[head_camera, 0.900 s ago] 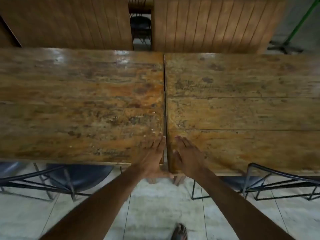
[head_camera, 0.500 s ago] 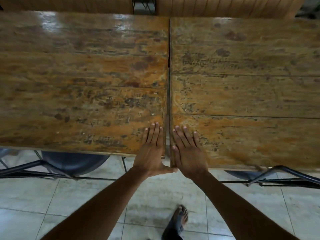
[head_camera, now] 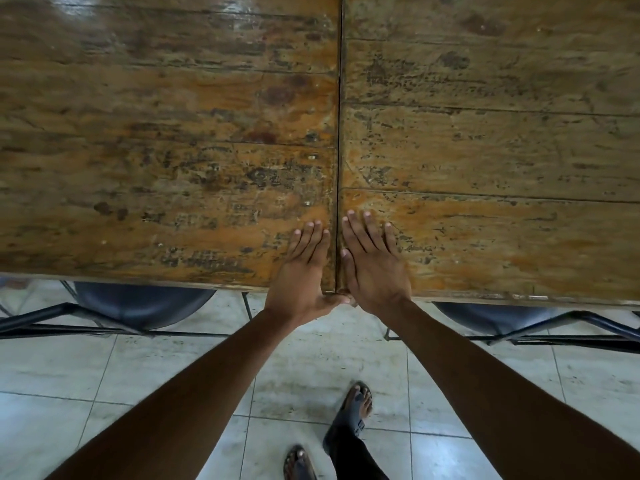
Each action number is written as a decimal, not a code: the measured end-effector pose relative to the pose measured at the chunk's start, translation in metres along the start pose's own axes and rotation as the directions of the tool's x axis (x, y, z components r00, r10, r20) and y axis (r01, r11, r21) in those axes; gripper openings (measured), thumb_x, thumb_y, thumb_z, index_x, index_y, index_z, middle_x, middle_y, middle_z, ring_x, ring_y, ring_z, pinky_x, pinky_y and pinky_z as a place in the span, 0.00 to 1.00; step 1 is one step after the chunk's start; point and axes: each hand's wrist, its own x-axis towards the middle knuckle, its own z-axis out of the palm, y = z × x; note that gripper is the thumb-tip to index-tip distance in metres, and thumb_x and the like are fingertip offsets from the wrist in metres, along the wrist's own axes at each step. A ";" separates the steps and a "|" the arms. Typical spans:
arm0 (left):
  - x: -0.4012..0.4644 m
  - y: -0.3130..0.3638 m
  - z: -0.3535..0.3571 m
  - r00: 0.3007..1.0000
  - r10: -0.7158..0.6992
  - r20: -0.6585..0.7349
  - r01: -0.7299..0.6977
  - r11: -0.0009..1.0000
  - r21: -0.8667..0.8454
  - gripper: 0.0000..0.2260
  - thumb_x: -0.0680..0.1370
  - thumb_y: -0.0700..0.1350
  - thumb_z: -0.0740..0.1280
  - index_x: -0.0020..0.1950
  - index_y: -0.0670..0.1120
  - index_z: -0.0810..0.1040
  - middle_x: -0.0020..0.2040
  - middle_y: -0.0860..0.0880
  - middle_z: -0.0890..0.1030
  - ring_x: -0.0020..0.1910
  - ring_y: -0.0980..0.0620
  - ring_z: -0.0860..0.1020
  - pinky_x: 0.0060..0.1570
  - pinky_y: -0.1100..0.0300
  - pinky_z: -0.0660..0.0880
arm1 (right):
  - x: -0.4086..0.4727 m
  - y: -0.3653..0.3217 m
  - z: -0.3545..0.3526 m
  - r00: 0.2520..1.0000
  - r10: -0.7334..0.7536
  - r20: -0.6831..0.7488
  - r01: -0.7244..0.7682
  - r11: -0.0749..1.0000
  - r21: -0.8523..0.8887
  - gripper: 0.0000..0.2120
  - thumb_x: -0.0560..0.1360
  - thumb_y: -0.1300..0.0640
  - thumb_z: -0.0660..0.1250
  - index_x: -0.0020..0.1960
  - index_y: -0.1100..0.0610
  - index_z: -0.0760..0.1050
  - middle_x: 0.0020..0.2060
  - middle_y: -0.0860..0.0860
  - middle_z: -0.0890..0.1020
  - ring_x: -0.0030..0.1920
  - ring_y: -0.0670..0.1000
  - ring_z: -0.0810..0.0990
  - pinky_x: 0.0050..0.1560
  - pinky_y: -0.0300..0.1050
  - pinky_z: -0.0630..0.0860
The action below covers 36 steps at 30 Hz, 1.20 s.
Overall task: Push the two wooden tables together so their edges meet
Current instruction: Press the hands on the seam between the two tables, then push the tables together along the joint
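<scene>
Two worn wooden tables stand side by side: the left table (head_camera: 166, 140) and the right table (head_camera: 491, 140). Their inner edges run together along a thin dark seam (head_camera: 338, 133) from the near edge to the top of the view. My left hand (head_camera: 304, 271) lies flat, palm down, on the left table's near corner, its thumb hooked under the front edge. My right hand (head_camera: 372, 261) lies flat on the right table's near corner, just across the seam. Neither hand holds anything.
Dark round chair seats on black metal frames sit tucked under the left table (head_camera: 142, 304) and the right table (head_camera: 491, 317). Pale floor tiles (head_camera: 311, 358) lie below. My feet in sandals (head_camera: 353, 414) stand close to the tables' front edge.
The view has tilted down and moved closer to the tables. The gap at the near end of the seam has narrowed. Both hands stay flat on the two corners.
</scene>
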 end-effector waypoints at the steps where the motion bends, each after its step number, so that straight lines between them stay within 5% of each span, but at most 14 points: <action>1: 0.000 -0.001 0.001 1.000 0.001 -0.005 -0.001 1.000 -0.002 0.57 0.68 0.79 0.50 0.78 0.33 0.57 0.80 0.35 0.55 0.81 0.41 0.50 0.79 0.45 0.46 | 0.000 0.000 0.000 1.000 -0.001 0.002 0.001 1.000 -0.001 0.26 0.83 0.50 0.44 0.79 0.56 0.48 0.80 0.51 0.52 0.79 0.53 0.45 0.78 0.60 0.46; 10: -0.001 -0.003 0.002 1.000 0.002 0.000 -0.002 1.000 0.016 0.55 0.68 0.76 0.59 0.79 0.35 0.55 0.81 0.38 0.52 0.81 0.43 0.47 0.79 0.47 0.43 | 0.002 -0.002 -0.004 0.999 0.010 0.033 -0.011 1.000 0.015 0.27 0.83 0.50 0.44 0.79 0.56 0.46 0.80 0.51 0.50 0.79 0.53 0.43 0.77 0.60 0.45; 15: 0.003 0.005 -0.029 0.969 -0.072 0.236 0.044 0.991 0.123 0.57 0.68 0.75 0.63 0.81 0.41 0.41 0.81 0.43 0.38 0.80 0.44 0.36 0.78 0.45 0.36 | 0.009 -0.005 -0.026 0.966 0.026 0.259 -0.020 0.999 -0.025 0.30 0.79 0.46 0.35 0.79 0.56 0.41 0.80 0.52 0.43 0.79 0.56 0.38 0.77 0.60 0.39; 17: 0.000 0.003 -0.055 0.950 -0.127 0.286 0.049 0.963 0.265 0.58 0.67 0.72 0.68 0.81 0.42 0.41 0.82 0.43 0.38 0.79 0.38 0.36 0.75 0.35 0.37 | 0.021 -0.017 -0.046 0.939 0.025 0.344 -0.010 0.999 -0.046 0.30 0.81 0.47 0.43 0.79 0.56 0.38 0.80 0.53 0.41 0.79 0.59 0.40 0.77 0.62 0.42; 20: -0.012 -0.015 -0.106 0.961 -0.215 0.173 0.148 0.930 0.336 0.51 0.73 0.70 0.64 0.80 0.41 0.43 0.82 0.39 0.43 0.78 0.31 0.40 0.72 0.28 0.39 | 0.047 -0.057 -0.088 0.934 -0.006 0.357 0.022 0.999 -0.041 0.34 0.81 0.53 0.54 0.79 0.57 0.37 0.80 0.53 0.42 0.79 0.61 0.44 0.76 0.65 0.46; 28: -0.112 -0.110 -0.258 0.911 -0.397 -0.112 0.410 0.839 0.357 0.37 0.81 0.62 0.56 0.82 0.46 0.44 0.82 0.39 0.39 0.78 0.30 0.36 0.72 0.29 0.41 | 0.104 -0.253 -0.170 0.916 -0.320 0.242 0.332 0.943 -0.011 0.29 0.78 0.52 0.60 0.76 0.54 0.57 0.77 0.54 0.60 0.76 0.60 0.57 0.74 0.61 0.58; 36: -0.286 -0.234 -0.405 0.817 -0.437 -0.376 0.566 0.732 0.380 0.35 0.82 0.61 0.56 0.82 0.48 0.46 0.82 0.39 0.40 0.79 0.33 0.37 0.74 0.30 0.43 | 0.119 -0.504 -0.196 0.836 -0.545 0.059 0.546 0.838 -0.008 0.30 0.78 0.49 0.60 0.77 0.54 0.56 0.79 0.55 0.55 0.76 0.60 0.54 0.73 0.61 0.58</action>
